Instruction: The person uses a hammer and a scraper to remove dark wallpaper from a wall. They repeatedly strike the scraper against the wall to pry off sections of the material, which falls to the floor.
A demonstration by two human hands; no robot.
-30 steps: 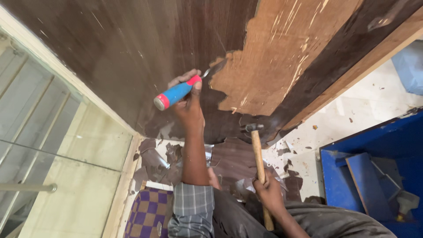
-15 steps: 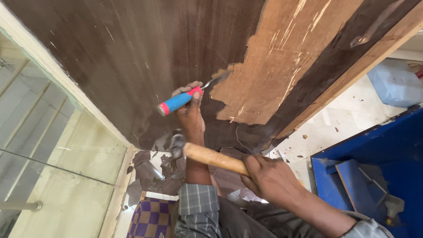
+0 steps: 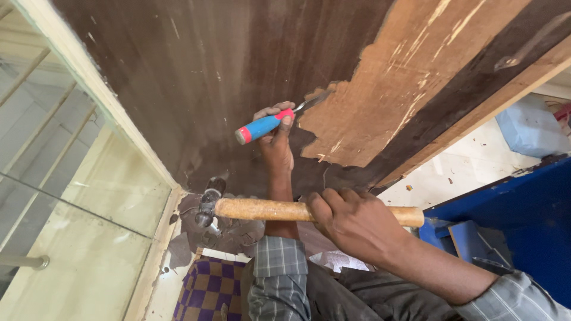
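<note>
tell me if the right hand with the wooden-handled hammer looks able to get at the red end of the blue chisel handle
Probably yes: the right hand holds the wooden-handled hammer just below the blue chisel handle, and nothing lies between hammer head and red end.

A carpentry or furniture-repair workshop: a large dark veneered panel (image 3: 196,83) is stripped to bare wood (image 3: 386,101), torn veneer scraps (image 3: 232,235) litter the pale floor (image 3: 470,166), and a wooden-handled hammer (image 3: 267,209) and chisel (image 3: 267,123) are in use beside a blue bin (image 3: 529,208).

One chisel (image 3: 267,123), one hammer (image 3: 262,209), two hands: left (image 3: 275,138), right (image 3: 355,224); one dark panel (image 3: 196,77).
</note>
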